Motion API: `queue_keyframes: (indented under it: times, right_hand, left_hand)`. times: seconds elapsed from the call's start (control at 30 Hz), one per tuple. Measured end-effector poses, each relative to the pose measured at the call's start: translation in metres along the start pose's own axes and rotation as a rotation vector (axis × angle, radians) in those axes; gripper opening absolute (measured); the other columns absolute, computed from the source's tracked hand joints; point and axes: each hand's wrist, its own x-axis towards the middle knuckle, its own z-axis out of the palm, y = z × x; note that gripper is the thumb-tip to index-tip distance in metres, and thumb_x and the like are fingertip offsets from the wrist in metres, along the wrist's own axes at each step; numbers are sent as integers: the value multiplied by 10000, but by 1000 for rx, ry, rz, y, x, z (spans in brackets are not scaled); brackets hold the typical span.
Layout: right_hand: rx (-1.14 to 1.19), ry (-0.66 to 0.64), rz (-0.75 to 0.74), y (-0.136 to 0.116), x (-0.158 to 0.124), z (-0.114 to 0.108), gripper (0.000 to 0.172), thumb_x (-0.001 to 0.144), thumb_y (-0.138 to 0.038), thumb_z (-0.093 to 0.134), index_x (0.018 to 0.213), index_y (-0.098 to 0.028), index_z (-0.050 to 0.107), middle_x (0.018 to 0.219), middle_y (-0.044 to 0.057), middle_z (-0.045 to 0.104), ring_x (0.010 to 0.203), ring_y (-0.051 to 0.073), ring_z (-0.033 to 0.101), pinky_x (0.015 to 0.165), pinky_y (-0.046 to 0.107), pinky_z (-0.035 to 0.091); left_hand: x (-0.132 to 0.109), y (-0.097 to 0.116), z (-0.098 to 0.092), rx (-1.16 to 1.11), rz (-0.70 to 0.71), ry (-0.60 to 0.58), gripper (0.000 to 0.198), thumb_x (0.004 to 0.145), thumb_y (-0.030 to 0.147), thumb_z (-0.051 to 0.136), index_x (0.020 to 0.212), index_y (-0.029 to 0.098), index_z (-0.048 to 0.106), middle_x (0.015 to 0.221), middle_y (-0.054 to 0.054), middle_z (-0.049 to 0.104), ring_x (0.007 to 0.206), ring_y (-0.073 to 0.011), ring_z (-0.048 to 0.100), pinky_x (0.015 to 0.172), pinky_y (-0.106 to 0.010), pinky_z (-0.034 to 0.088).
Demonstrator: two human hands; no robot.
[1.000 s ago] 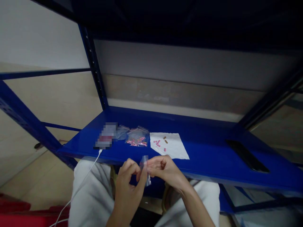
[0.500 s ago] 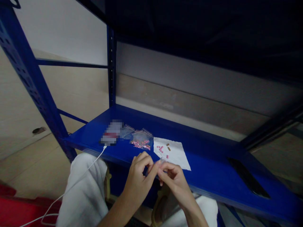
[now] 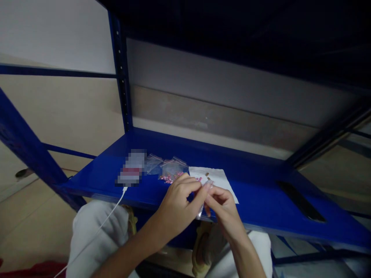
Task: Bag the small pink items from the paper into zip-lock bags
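A small clear plastic bag [image 3: 200, 211] is pinched between my two hands above the shelf's front edge. My left hand [image 3: 183, 197] closes thumb and fingers on its left side, and my right hand [image 3: 222, 201] grips the right side close by. Behind the hands lies white paper [image 3: 224, 181] with small pink pieces [image 3: 199, 179] and brown oval pieces [image 3: 206, 174], partly covered by my fingers. Left of it, a clear zip bag [image 3: 174, 166] contains many small pink pieces. My left hand hides part of that bag. What the held bag contains is unclear.
Another clear zip bag [image 3: 153, 163] lies farther left on the blue shelf [image 3: 246, 162], beside a blurred-out phone-like device [image 3: 132, 166] with a white cable [image 3: 116, 206]. At the right lies a flat black object [image 3: 301, 201]. A dark upper shelf [image 3: 232, 42] hangs overhead.
My view has shifted a little. Both hands, still together on the bag, have moved slightly up and right, covering more of the paper and pink pieces. More of the held bag shows below the fingers.
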Motion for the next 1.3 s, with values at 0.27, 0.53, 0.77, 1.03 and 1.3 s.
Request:
queue_keyframes:
  times: [0.27, 0.53, 0.77, 1.03, 1.3]
  right_hand:
    - [101, 113, 86, 18, -9, 4, 235, 641, -355, 725, 605, -147, 623, 507, -31, 507, 400, 45, 397, 371, 154, 318]
    - [-98, 93, 59, 2, -20, -12, 176, 733, -306, 654, 630, -164, 650, 540, -32, 475, 428, 48, 357, 393, 177, 267]
    - [-169, 54, 43, 1, -19, -11, 186, 663, -324, 703, 589, -161, 653, 568, 4, 557, 537, 107, 469, 499, 215, 368]
    - [-265, 93, 74, 6, -21, -13, 223, 622, -325, 725, 537, -148, 622, 531, 2, 570, 497, 101, 463, 489, 224, 377]
    - [-259, 124, 44, 0, -19, -10, 203, 707, -348, 658, 656, -153, 635, 564, -5, 561, 516, 100, 483, 470, 206, 379]
  left_hand:
    - [-9, -13, -2, -224, -101, -162, 314, 883, 252, 425, 598, 160, 518, 651, 19, 518, 691, -98, 485, 656, -201, 353]
    - [-12, -20, 4, -209, -76, -264, 190, 834, 239, 529, 654, 177, 521, 703, 36, 560, 766, -104, 499, 719, -205, 338]
    - [-12, -22, 9, -266, -121, -166, 173, 772, 268, 597, 659, 165, 515, 669, 29, 544, 684, -99, 498, 650, -199, 352]
    - [-12, -17, 22, -274, -136, -107, 247, 849, 263, 463, 622, 163, 450, 639, 24, 484, 650, -95, 458, 629, -206, 343]
    - [-7, -18, 23, -317, -207, -151, 269, 883, 277, 377, 646, 168, 444, 633, 28, 449, 631, -95, 438, 599, -205, 351]
